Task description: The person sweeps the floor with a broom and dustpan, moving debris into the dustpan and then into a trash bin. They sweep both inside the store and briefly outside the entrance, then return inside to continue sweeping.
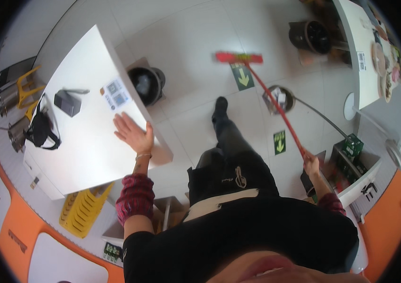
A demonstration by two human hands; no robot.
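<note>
My right hand (311, 162) is closed around the red handle of a push broom (276, 99). The broom's red head (239, 57), slightly blurred, rests over a green arrow floor sticker (242, 77) on the tiles. My left hand (135, 135) lies or hovers over the edge of a white table (90, 155), palm down with the fingers spread, holding nothing; contact cannot be told. Near it on the table are a sheet with printed codes (116, 94), a dark grey box (67, 103) and a black strapped bag (43, 129). A long-handled dustpan (279, 99) holding litter stands beside the broom handle.
A black bin (146, 86) stands against the white table and another bin (315, 37) near the far table (351, 39), which bears plates. Stacked yellow stools (85, 210) are at lower left. An open white drawer or crate (359, 182) with green boxes is at my right.
</note>
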